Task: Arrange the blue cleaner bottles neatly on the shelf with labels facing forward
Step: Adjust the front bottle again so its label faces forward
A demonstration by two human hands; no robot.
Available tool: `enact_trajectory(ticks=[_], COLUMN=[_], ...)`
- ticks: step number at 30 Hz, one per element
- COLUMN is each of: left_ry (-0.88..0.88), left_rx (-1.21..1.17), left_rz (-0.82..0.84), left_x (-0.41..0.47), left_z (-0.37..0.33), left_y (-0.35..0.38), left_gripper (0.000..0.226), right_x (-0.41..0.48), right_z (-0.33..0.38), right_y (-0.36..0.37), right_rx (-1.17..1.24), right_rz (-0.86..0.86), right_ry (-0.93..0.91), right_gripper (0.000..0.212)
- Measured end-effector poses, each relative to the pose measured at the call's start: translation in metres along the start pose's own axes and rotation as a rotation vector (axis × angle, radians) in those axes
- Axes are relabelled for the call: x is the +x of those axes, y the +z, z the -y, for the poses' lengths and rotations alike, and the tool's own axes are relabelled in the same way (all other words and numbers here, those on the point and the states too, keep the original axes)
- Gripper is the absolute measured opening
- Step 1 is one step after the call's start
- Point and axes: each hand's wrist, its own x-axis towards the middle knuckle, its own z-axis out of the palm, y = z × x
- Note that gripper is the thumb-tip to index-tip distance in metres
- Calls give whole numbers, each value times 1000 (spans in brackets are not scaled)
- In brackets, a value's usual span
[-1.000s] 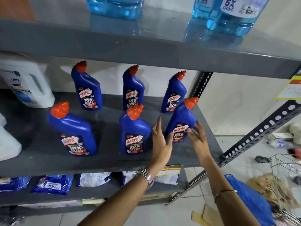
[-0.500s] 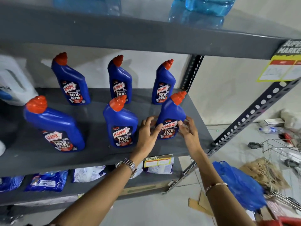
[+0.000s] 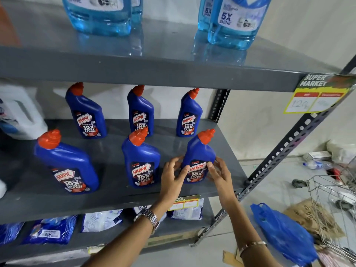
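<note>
Several blue cleaner bottles with orange caps stand upright on the grey middle shelf (image 3: 115, 197), labels facing me, in a back row and a front row. The front right bottle (image 3: 200, 151) is held at its lower part between my two hands. My left hand (image 3: 172, 180) grips its left side with thumb and fingers. On its right side my right hand (image 3: 219, 175) presses with the fingertips. The front middle bottle (image 3: 141, 162) and front left bottle (image 3: 65, 164) stand apart from my hands.
Clear blue liquid jugs (image 3: 235, 22) stand on the upper shelf. A white jug (image 3: 19, 116) sits at the left. Packets (image 3: 50, 230) lie on the lower shelf. A perforated shelf post (image 3: 285, 149), a blue bag (image 3: 283, 234) and a wire basket (image 3: 335, 199) are at the right.
Both hands went from hovering open near the front right bottle to closing on its lower sides. The view shifted upward, showing more of the top shelf.
</note>
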Motion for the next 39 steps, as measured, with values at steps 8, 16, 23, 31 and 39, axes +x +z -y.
enact_trajectory(ticks=[8,16,23,31,39], left_ry=[31,142,102,-35,-14], left_rx=[-17,-183,31,22,10], left_rz=[-14,-400,-558,-226,-186], left_x=[3,-53,-44,-20,-18], left_z=[-1,-6,14,25,19], left_y=[10,-15,-107,-135,-133], left_gripper=[26,29,53,45,42], right_x=[4,-66,-53,-36,-39], right_z=[1,-16,-6,4,-4], right_y=[-7,49,115,135,128], right_rx=[27,-119,-16,-66,-70], right_rz=[-14,-475,76,140,115], right_ry=[5,-206,-30,-28,-47], right_gripper=[20,21,36,36,34])
